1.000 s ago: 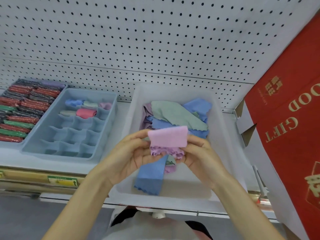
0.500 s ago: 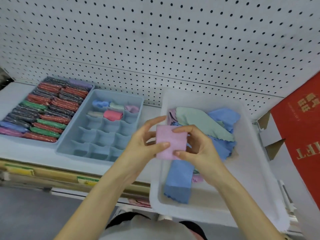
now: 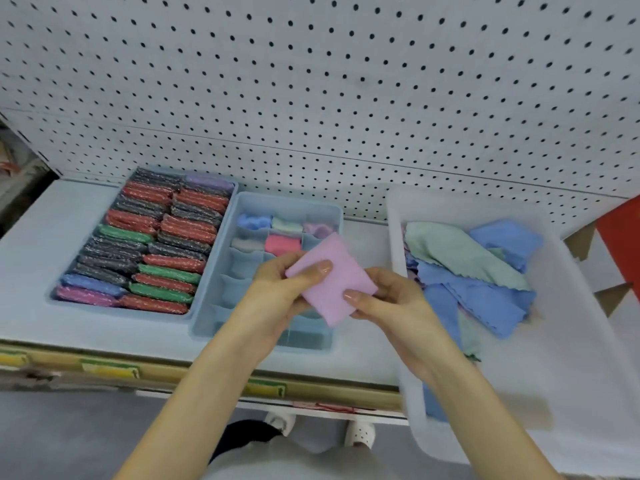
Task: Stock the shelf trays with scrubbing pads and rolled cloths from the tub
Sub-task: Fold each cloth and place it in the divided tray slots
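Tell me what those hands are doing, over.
Left hand and right hand both pinch the folded pink cloth. Cloth above the divided tray, not yet in. Nothing in the way.

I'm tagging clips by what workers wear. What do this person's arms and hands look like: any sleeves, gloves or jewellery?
The left forearm and right forearm are bare up to the frame's edge, with no sleeve showing. The left hand and right hand wear no gloves, and no ring, watch or bracelet is visible. The thumbnails look short and unpainted.
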`<action>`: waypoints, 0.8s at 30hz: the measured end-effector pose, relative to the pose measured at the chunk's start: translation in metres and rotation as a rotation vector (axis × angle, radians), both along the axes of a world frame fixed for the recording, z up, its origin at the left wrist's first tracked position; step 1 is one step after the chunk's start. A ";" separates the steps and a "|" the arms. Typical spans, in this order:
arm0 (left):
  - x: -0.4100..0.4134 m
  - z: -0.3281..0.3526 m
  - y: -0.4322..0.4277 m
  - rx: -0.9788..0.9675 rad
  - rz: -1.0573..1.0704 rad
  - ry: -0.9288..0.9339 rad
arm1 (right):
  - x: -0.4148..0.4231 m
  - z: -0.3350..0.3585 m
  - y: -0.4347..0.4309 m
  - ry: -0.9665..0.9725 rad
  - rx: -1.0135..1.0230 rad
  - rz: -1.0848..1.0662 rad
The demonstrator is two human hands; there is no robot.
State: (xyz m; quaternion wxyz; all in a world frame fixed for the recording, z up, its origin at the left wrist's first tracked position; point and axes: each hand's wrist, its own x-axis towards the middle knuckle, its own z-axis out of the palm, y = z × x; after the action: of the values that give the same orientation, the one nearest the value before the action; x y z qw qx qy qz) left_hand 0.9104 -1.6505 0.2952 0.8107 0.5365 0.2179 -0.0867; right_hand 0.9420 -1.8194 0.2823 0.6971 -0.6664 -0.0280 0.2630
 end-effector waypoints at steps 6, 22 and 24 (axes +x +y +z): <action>0.001 -0.006 0.033 -0.143 -0.011 0.018 | 0.000 0.001 0.030 -0.017 0.035 -0.058; -0.016 -0.018 0.078 -0.117 -0.023 -0.033 | -0.025 -0.015 0.113 -0.366 -0.233 -0.498; -0.017 -0.018 0.080 -0.123 -0.029 -0.067 | -0.027 -0.012 0.113 -0.378 -0.257 -0.446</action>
State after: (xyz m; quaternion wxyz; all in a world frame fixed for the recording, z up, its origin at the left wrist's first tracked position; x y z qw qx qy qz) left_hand 0.8935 -1.5706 0.2770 0.8477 0.4913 0.1770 -0.0936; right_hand 0.9150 -1.7062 0.2702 0.6302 -0.7758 0.0229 -0.0235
